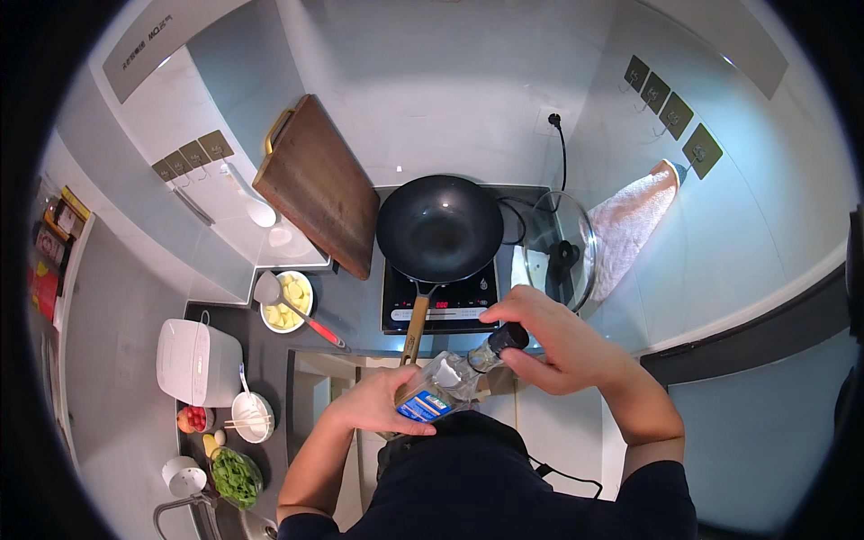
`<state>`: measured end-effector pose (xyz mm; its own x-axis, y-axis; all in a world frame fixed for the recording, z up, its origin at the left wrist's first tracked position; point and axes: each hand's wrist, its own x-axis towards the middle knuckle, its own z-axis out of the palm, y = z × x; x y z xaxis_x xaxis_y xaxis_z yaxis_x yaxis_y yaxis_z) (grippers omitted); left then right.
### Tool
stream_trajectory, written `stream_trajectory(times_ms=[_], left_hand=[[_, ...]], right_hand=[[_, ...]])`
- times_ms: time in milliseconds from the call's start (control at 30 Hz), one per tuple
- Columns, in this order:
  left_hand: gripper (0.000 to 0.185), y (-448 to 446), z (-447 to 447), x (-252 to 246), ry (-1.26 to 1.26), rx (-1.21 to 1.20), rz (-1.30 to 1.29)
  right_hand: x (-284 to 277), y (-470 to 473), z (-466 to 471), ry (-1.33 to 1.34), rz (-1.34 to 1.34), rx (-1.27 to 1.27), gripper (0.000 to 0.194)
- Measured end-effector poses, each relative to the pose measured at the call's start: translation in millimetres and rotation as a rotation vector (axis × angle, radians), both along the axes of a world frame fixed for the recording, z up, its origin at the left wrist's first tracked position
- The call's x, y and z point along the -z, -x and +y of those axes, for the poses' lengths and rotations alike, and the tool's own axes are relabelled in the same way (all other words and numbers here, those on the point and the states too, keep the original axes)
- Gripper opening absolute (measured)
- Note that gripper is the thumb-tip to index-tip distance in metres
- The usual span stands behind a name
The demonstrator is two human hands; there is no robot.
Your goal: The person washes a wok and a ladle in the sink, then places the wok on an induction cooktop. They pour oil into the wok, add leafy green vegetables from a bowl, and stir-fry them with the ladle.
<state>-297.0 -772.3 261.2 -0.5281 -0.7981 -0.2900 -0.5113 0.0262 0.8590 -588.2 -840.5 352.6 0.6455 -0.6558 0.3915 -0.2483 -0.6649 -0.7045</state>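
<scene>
My left hand (378,403) holds a clear bottle (449,374) by its body, tilted up to the right in front of my waist; a blue label shows on it. At its neck, the thumb and fingers of my right hand (563,344) are on the black cap (509,339). Beyond the hands, a black wok (440,229) sits on an induction cooktop (442,322) with a lit red display. The wok's wooden handle (416,327) points toward me and ends near my left hand. No contents stand out in the wok.
A glass lid (563,250) stands at the right wall near a hanging towel (631,226). Left are a cutting board (320,185), a bowl of yellow slices (287,304) under a spatula (304,314), a white appliance (199,362), a bowl with chopsticks (252,417) and leafy greens (235,478).
</scene>
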Motion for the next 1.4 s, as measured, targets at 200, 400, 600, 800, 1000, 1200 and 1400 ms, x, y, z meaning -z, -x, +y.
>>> stream_trajectory(times_ms=[200,400,600,800,1000,1200,1400], left_hand=[[0.071,2.7,-29.4,1.3,0.005,0.144,-0.03],[0.067,-19.3,-46.4,0.2,-0.101,-0.068,0.225],[0.069,-57.1,-111.3,-12.0,0.346,-0.401,-0.377],[0.073,-76.4,-166.9,-11.0,0.468,-0.382,-0.818],[0.074,-76.7,-194.5,-9.2,0.44,-0.329,-0.944],[0.078,-72.1,-209.1,-9.6,0.461,-0.277,-0.993],[0.078,-64.9,-216.5,-12.6,0.451,-0.238,-1.029]], right_hand=[[4.4,13.2,-1.4,0.061,0.106,0.13,0.033],[20.2,47.0,6.5,-0.064,-0.394,0.458,0.028],[121.6,61.7,33.2,-0.388,-0.413,0.743,0.016],[203.7,80.1,75.8,-0.613,-0.429,0.908,0.013],[234.3,89.7,98.9,-0.612,-0.441,0.997,0.013],[239.8,90.6,105.3,-0.63,-0.468,0.991,0.013],[238.8,90.1,105.2,-0.631,-0.489,0.992,0.014]])
